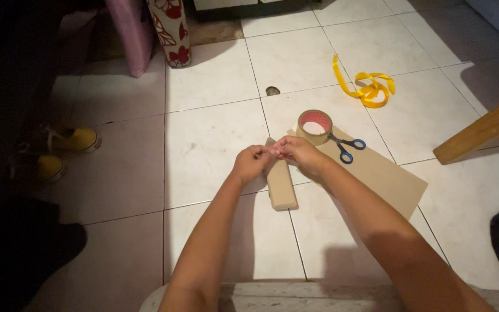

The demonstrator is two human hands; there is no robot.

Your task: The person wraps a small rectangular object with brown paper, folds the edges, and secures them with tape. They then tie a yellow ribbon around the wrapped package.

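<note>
Both hands, left hand (251,162) and right hand (297,151), pinch closed together at the top end of the brown-wrapped box (280,186) on the floor (215,144); taping the wrap seems underway, tape roll (314,126) just beside

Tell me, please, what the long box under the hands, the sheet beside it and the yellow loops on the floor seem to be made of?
Long box: wrapped in matte brown paper, it seems; flat, dull tan faces, crisp edges.
Sheet: looks like the same brown kraft paper or thin card; lies flat, no gloss.
Yellow loops: probably satin or plastic ribbon; glossy, holding springy curls.
</note>
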